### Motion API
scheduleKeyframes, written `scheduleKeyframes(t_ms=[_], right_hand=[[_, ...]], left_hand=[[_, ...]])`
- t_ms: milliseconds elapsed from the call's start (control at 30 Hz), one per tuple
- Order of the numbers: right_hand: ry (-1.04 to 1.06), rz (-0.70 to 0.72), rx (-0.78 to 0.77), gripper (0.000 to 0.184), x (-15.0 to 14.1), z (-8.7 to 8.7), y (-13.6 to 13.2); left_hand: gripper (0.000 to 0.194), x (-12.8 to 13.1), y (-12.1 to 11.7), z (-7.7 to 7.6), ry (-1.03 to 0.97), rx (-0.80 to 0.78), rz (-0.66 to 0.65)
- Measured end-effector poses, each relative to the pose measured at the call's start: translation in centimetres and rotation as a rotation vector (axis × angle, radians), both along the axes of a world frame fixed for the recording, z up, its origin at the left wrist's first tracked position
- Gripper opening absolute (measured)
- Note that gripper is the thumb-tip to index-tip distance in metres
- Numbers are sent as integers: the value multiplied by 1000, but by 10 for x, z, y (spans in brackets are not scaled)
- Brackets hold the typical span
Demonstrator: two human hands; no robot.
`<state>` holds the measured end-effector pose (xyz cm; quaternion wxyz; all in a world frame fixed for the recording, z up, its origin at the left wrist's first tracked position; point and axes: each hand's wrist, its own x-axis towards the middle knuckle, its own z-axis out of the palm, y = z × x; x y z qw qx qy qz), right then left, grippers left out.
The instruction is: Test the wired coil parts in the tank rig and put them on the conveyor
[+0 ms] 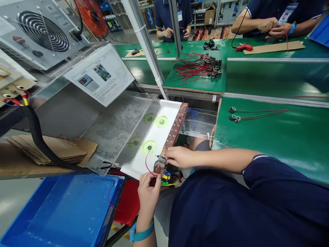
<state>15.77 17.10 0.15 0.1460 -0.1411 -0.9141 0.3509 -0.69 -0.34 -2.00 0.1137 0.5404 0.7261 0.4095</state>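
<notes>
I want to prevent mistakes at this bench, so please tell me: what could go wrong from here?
The red wire runs from the small round part on the white board to the left hand; a pull could shift that part. The wire might also snag on the yellow and blue pieces close to that hand. The right hand is at the metal piece, so a slip there could perhaps pinch it.

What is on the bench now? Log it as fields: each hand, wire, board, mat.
Left hand: pinching a red wire
Right hand: at the near end of the brown strip; grip unclear
Wire's other end: small round part
White board: two yellow-green circles, round part on the nearer
Green mat: wired parts
</notes>
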Motion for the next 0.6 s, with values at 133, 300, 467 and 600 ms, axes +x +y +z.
scheduleKeyframes(t_ms=[133, 300, 467, 600], right_hand=[[24, -113, -35, 7, 24, 2, 27], [-19, -298, -43, 8, 60, 0, 51], [-35, -426, -15, 10, 97, -7, 68], [3, -507, 41, 12, 124, -19, 76]], left_hand=[[16, -1, 3, 2, 55, -3, -42], [14, -3, 6, 4, 108, 9, -82], [12, -1, 9, 7, 146, 29, -118], [7, -2, 13, 7, 192, 38, -151]])
